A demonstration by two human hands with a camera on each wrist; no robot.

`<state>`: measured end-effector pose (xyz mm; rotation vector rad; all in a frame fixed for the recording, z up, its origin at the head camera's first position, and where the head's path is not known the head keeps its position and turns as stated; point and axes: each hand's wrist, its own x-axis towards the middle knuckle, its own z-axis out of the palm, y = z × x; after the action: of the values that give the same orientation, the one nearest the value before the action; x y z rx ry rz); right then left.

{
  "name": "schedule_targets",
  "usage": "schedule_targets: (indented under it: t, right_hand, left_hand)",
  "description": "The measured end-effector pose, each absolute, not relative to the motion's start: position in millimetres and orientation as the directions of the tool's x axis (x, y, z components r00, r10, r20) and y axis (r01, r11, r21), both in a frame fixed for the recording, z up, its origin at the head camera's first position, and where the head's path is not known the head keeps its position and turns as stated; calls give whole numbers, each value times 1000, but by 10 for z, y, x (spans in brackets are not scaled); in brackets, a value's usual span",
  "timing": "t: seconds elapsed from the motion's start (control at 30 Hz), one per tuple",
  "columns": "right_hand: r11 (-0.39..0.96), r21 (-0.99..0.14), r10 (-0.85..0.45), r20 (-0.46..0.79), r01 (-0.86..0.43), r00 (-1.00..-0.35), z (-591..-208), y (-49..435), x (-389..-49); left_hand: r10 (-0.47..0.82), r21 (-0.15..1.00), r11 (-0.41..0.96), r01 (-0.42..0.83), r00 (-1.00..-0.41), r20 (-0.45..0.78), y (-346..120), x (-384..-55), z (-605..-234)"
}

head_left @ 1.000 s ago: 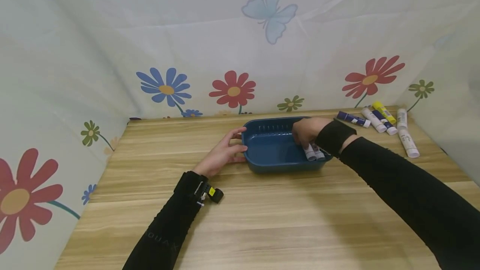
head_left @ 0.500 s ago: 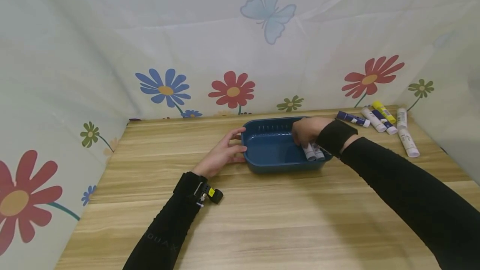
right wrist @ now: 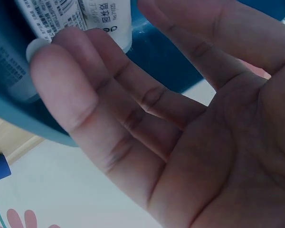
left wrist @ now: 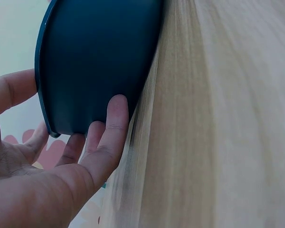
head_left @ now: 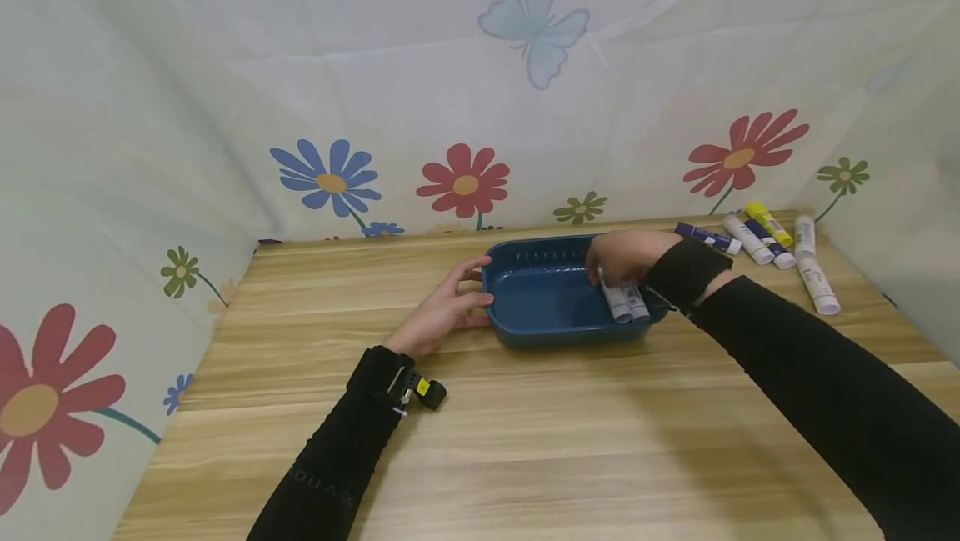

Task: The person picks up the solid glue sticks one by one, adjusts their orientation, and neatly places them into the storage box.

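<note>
A dark blue plastic basket (head_left: 570, 336) stands near the back of the table. My left hand (head_left: 442, 309) lies at its left end, the fingertips touching the outer wall and rim; the left wrist view shows its fingers (left wrist: 116, 118) spread against the basket. Inside the right end, two white glue sticks (head_left: 617, 304) lie side by side. My right hand (head_left: 633, 254) is over them, hiding their far ends. In the right wrist view, its fingers (right wrist: 61, 85) are loosely extended in front of the printed white glue sticks (right wrist: 115, 21), thumb apart, with nothing pinched.
More glue sticks lie at the back right of the table: a dark blue one (head_left: 703, 236), a yellow one (head_left: 768, 222), and several white ones, including one nearest the front (head_left: 817, 284). A flowered cloth (head_left: 420, 91) hangs close behind the table (head_left: 525, 441).
My right hand has loosened and shifted slightly up and to the right, so more of the two white glue sticks in the basket shows. My left hand and the basket have stayed put.
</note>
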<state>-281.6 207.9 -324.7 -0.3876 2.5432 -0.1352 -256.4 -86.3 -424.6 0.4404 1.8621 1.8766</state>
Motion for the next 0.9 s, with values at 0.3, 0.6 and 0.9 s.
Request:
schedule_targets:
  t: [0.3,0.6,0.9]
  right_hand:
    - [913,-312,-394,-507,-263,-766,-3120,2260,-2869]
    - [819,-469,-510,-329,-331,-795,-3045,2382,-2807]
    - [796,-514,-477,-208,-320,-854,-3031,2541,-2736]
  left_hand:
    - [526,995,20,-98,-845,-94,-864,-2575,-4255]
    - [531,995,16,-99,-842,-92,-840,-2574,-4274]
    - [532,996,18,-88,-842,-84,-864,-2559,-4260]
